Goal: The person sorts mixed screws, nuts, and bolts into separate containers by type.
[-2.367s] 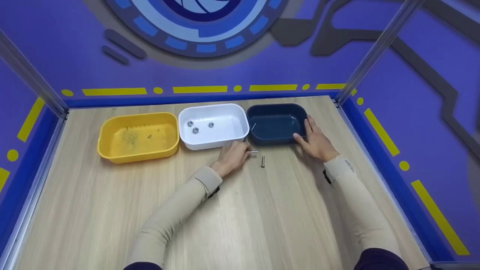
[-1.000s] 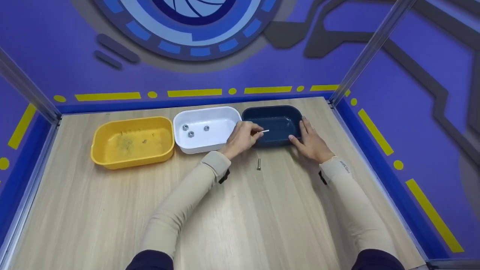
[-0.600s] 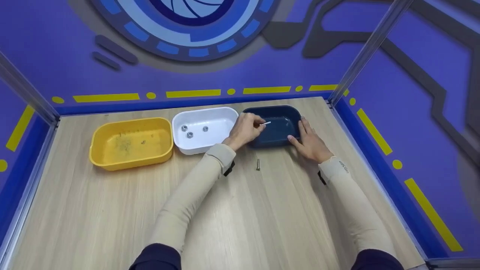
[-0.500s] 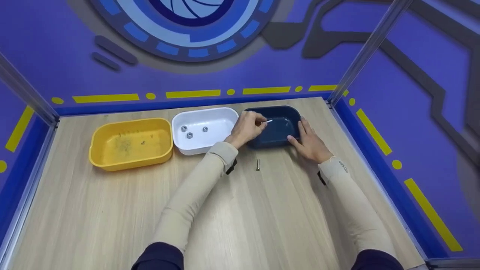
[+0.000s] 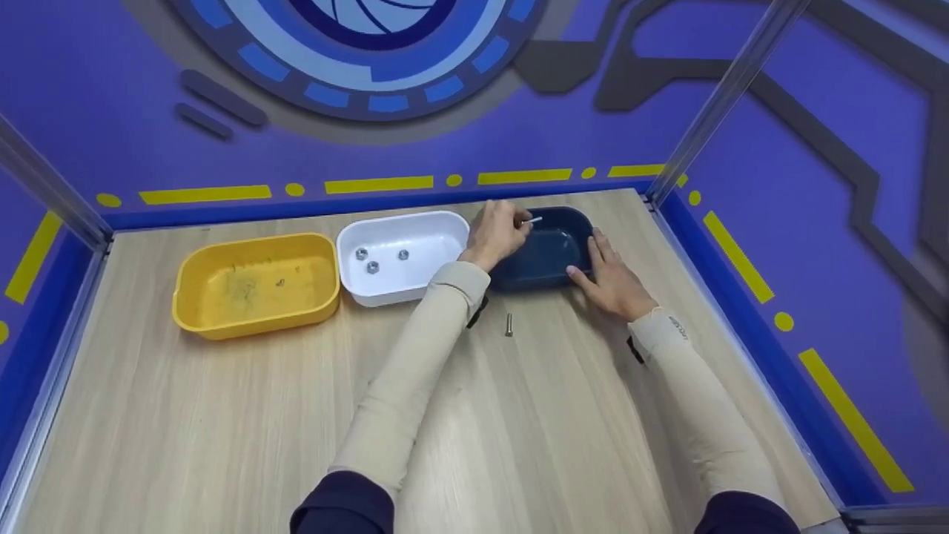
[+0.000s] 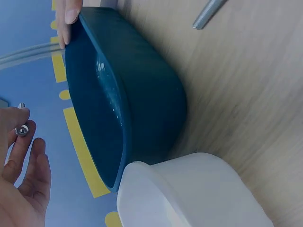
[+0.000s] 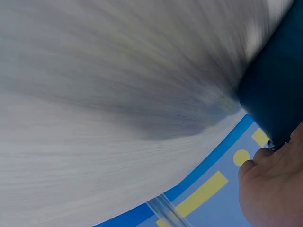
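Note:
My left hand (image 5: 498,231) pinches a small metal bolt (image 5: 532,220) between thumb and fingers, over the left part of the dark blue bin (image 5: 541,282). The bolt head (image 6: 22,131) shows in the left wrist view, with the other fingers loosely bent below it. My right hand (image 5: 614,280) rests against the bin's right end, fingers along the side and thumb at the front rim. A second bolt (image 5: 509,325) lies on the table in front of this bin. The left hand and forearm hide part of the bin's inside.
A white bin (image 5: 404,295) holding several metal nuts (image 5: 373,267) stands left of the dark one, close beside it. Further left is a yellow bin (image 5: 256,326) with small dark bits inside. Purple printed walls (image 5: 415,148) rise behind and beside the table (image 5: 296,415).
My left hand has carried its bolt from just above the table, forward and up over the dark blue bin. My right hand has stayed at that bin's end.

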`<state>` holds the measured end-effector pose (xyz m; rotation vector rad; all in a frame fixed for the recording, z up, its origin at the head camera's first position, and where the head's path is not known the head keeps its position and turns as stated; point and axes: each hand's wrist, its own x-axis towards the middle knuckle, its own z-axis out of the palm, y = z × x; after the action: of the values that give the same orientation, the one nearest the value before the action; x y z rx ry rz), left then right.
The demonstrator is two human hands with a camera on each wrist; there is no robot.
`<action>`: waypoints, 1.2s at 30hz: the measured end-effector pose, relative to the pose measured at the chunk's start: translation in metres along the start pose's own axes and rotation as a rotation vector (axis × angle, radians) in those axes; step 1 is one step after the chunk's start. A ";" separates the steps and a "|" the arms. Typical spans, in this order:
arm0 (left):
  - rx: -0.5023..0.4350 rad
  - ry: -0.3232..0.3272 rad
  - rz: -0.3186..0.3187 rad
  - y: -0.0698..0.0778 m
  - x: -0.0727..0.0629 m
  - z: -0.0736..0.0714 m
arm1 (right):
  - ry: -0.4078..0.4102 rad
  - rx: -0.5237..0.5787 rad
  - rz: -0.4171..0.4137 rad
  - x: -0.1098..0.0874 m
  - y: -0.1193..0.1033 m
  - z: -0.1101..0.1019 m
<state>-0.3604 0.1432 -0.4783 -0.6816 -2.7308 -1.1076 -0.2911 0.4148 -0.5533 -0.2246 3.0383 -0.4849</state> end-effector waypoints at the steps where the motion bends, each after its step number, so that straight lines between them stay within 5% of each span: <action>1: 0.006 0.007 0.000 0.000 0.001 0.000 | 0.000 -0.002 -0.002 0.001 0.000 0.000; 19: 0.000 -0.096 -0.042 -0.004 -0.003 -0.002 | -0.021 -0.002 0.016 0.002 0.000 0.002; 36: -0.007 -0.104 0.097 -0.002 -0.022 -0.003 | -0.012 -0.013 0.014 0.001 0.002 0.002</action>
<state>-0.3416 0.1318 -0.4838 -0.8874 -2.7463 -1.0900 -0.2917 0.4157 -0.5556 -0.2057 3.0296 -0.4610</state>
